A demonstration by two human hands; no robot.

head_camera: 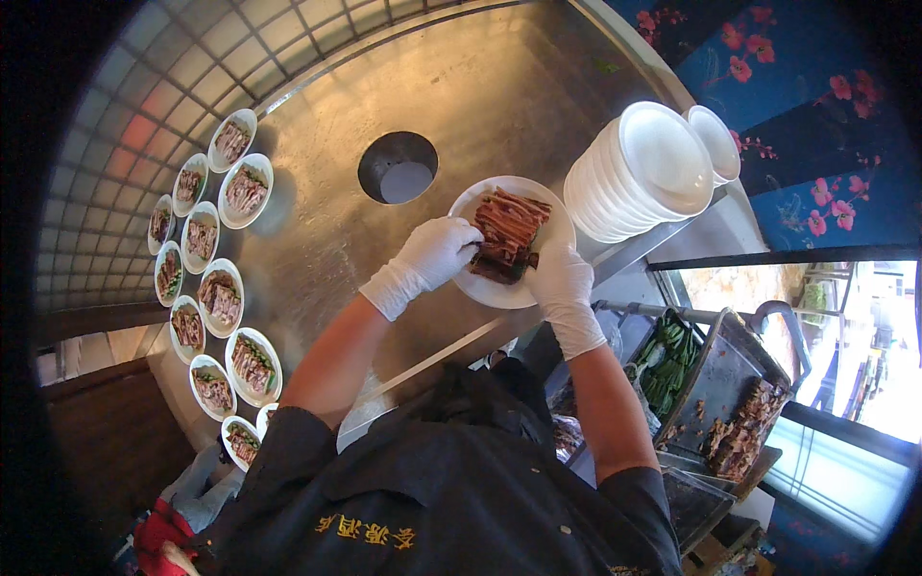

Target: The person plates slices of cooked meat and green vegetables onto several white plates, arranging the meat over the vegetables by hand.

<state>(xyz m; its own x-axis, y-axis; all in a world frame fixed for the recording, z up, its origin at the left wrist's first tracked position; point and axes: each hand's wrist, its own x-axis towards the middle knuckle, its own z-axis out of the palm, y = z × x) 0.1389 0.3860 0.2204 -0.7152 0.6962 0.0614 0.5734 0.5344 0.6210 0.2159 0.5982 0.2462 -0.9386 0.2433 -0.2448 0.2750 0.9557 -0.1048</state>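
Observation:
A white plate (pixel 475 288) lies in front of me on the metal counter, with a neat row of sliced cooked meat (pixel 511 225) on it. Darker pieces sit under the near end of the slices. My left hand (pixel 438 252), in a white glove, pinches the left edge of the meat with thumb and fingertips. From the other side my gloved right hand (pixel 563 284) reaches over the plate's right rim, its fingertips against the meat's lower right edge. The right fingers are partly hidden from above.
A tall stack of white plates (pixel 666 162) stands right, a shorter stack (pixel 713 144) behind it. Several plated meat portions (pixel 245 191) line the left side. The counter (pixel 324 194) has a round hole (pixel 398 168). Lower right are green vegetables (pixel 666 356) and a tilted metal tray (pixel 720 381) with meat.

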